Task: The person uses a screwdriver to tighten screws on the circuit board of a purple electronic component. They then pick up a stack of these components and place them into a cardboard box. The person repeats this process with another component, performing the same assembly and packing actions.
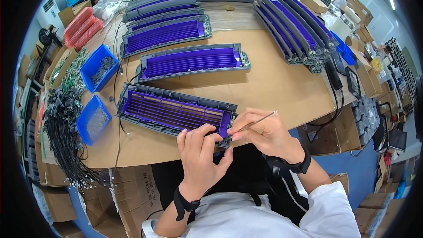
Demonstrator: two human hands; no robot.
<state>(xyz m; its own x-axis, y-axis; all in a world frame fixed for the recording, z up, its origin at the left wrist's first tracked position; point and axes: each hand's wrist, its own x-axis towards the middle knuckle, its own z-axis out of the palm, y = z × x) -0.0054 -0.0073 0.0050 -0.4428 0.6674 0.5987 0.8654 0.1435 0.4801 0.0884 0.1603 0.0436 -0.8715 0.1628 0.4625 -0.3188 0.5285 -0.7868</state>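
Observation:
A long grey housing with a purple slatted insert [176,109] lies slanted near the cardboard's front edge. My left hand [200,154] grips its near right corner, fingers bent over the edge and thumb apart from them at the end. At that same end, my right hand [264,132] pinches a slim metal tool [260,121], whose tail points up to the right. My fingers hide the tool's tip and the small parts there. Just beyond lies a second purple-slatted housing [194,63], with a green circuit board [245,60] at its right end.
More housings are stacked behind [165,33] and at the far right [293,26]. Two blue bins [115,68] [79,128] of small parts stand left, beside a bundle of black cables [66,128]. Red-wrapped rolls [81,28] lie far left. Bare cardboard [286,92] covers the tabletop's right.

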